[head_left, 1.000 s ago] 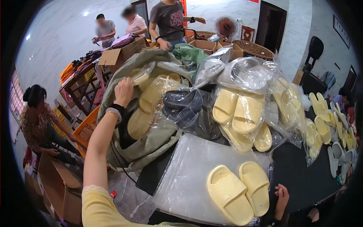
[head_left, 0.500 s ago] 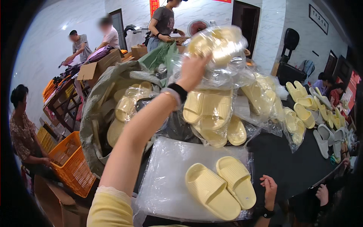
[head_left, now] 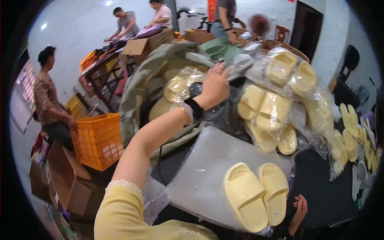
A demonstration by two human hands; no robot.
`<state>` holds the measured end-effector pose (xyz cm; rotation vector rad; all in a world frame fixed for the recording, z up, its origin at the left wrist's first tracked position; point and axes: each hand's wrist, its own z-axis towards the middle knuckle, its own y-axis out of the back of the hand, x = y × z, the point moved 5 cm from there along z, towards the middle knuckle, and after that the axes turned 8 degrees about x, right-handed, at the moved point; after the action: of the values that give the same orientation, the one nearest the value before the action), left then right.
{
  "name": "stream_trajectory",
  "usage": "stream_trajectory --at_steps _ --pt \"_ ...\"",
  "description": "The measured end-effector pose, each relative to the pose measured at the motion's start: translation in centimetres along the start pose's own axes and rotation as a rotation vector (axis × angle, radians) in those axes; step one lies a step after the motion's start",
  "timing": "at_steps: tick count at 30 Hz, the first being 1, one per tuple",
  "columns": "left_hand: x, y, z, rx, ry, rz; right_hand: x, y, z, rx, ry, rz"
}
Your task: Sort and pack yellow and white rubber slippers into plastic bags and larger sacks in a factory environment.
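Observation:
My left hand (head_left: 215,87) reaches over the table with its fingers stretched out. Its fingertips are at the edge of a blurred grey bundle in clear plastic (head_left: 242,62); no grip on it shows. To the right, bagged yellow slippers (head_left: 274,112) are piled up, with another bagged pair (head_left: 290,71) on top. An unwrapped pair of yellow slippers (head_left: 247,196) lies side by side on a stack of clear plastic bags (head_left: 200,172). Small at the lower right, my right hand (head_left: 300,206) rests beside them, fingers curled, nothing visible in it.
A large greenish woven sack (head_left: 134,96) holding more slippers stands open behind my left arm. An orange crate (head_left: 98,140) and cardboard boxes (head_left: 70,180) are at left. Loose slippers (head_left: 352,140) crowd the black table's (head_left: 320,188) right side. Several people work farther off.
The bagged slippers lifted and blurred at my left hand now lie on the pile. My left hand has drawn away leftward and lower. The view has turned left; the unwrapped pair stays put.

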<state>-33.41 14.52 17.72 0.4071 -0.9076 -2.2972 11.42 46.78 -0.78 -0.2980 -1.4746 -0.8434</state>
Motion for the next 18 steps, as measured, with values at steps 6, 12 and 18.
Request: stream_trajectory --at_steps 6,12,18 --pt "20.8 2.3 -14.2 0.026 0.866 0.178 -0.6 -0.2 0.4 0.064 -0.008 -0.052" --pt "40.2 4.7 -30.8 0.06 1.405 0.268 3.2 -2.0 0.0 0.166 -0.082 -0.105" --pt "38.0 1.3 -29.8 -0.251 1.169 -0.452 -1.2 -0.2 0.3 0.056 -0.034 -0.026"
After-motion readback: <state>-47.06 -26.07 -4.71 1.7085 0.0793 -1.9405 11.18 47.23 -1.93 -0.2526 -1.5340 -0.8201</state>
